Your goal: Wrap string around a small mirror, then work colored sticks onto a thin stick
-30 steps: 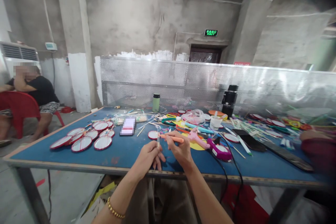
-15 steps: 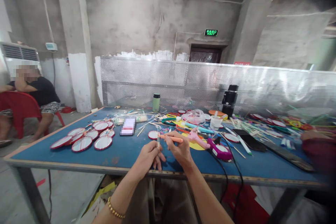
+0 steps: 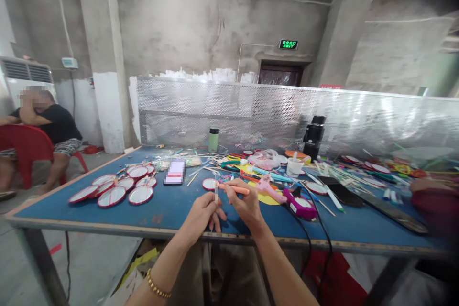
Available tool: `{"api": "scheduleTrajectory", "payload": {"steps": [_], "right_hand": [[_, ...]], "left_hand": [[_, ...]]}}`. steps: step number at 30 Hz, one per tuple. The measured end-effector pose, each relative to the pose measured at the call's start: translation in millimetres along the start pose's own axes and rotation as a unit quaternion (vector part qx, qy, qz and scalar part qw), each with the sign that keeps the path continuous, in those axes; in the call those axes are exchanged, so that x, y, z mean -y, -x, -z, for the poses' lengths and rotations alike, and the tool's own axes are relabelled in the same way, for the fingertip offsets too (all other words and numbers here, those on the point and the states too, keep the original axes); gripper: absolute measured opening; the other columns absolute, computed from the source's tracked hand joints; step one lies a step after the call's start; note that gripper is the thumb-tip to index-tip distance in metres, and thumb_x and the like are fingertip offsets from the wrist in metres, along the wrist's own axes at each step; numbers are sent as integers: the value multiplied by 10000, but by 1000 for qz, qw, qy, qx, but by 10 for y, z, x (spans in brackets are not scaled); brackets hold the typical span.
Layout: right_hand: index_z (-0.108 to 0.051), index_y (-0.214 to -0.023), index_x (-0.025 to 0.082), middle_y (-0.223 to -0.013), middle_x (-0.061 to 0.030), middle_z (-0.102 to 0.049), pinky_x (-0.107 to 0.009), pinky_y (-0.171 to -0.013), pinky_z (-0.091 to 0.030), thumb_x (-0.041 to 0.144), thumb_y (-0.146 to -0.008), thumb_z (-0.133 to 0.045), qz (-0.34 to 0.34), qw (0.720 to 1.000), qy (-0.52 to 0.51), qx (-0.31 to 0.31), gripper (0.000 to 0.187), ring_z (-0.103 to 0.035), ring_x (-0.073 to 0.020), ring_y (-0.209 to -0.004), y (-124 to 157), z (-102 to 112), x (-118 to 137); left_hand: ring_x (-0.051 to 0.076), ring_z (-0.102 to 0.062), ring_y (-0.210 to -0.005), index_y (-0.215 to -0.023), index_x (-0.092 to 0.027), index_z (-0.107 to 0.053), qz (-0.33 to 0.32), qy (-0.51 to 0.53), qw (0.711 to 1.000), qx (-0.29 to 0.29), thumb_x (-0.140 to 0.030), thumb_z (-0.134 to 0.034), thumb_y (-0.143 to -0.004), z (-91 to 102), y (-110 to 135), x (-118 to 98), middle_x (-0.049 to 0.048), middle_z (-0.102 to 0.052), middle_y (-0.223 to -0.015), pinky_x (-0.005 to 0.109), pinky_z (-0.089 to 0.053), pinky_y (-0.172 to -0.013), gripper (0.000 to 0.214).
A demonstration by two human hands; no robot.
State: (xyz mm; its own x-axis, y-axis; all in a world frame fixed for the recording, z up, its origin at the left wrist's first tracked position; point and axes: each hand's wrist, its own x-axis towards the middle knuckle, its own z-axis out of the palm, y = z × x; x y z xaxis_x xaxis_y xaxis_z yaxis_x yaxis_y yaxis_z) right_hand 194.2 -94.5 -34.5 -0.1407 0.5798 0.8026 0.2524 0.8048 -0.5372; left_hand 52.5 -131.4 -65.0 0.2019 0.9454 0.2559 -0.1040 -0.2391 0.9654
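Observation:
My left hand (image 3: 205, 213) pinches a thin pale stick (image 3: 216, 191) and holds it upright near the table's front edge. An orange pen (image 3: 234, 188) is gripped in my right hand (image 3: 245, 201) like a writing tool. Its tip points left and meets or nearly meets the stick; which one I cannot tell. Just behind the stick lies a round white disc with a red rim (image 3: 208, 184), partly covered by it. To the right of my right hand rest a pink glue gun (image 3: 270, 190) and a purple device with a cord (image 3: 300, 204).
Several red-rimmed discs (image 3: 112, 194) lie at the left of the blue table (image 3: 158, 217), near a phone (image 3: 174, 172). Behind stand a green bottle (image 3: 213, 140), a white cup (image 3: 295, 167) and a black flask (image 3: 314, 138). Sticks and tools clutter the right. A person (image 3: 53, 119) sits far left.
My hands, the stick and the orange pen stay in nearly the same place. The seated person at the left has shifted very slightly.

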Motion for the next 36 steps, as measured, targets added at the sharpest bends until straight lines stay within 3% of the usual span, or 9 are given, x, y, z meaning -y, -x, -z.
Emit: {"api": "scheduleTrajectory", "payload": {"steps": [16,36], "right_hand": [[-666,-739,173,-605,-10,-630,-239,-548,-452,239,-851,-531,-1,1000,4,-17,187,-551,-127,-542,3,11,-19],[-684,-758,178,-673,-20,-670,-237,-530,-455,228,-834,-547,9,1000,-1,8,164,-564,-125,-537,6,-10,-13]], "left_hand": [[110,-575,-374,-824,-170,-460,-3,0,1000,-6,-408,-484,-827,-3,-4,8,29,-669,-649,176,-297,-353,239],[115,-577,-376,-833,-171,-463,-2,5,1000,-3,-428,-487,-825,5,-15,14,36,-674,-663,179,-298,-353,258]]}}
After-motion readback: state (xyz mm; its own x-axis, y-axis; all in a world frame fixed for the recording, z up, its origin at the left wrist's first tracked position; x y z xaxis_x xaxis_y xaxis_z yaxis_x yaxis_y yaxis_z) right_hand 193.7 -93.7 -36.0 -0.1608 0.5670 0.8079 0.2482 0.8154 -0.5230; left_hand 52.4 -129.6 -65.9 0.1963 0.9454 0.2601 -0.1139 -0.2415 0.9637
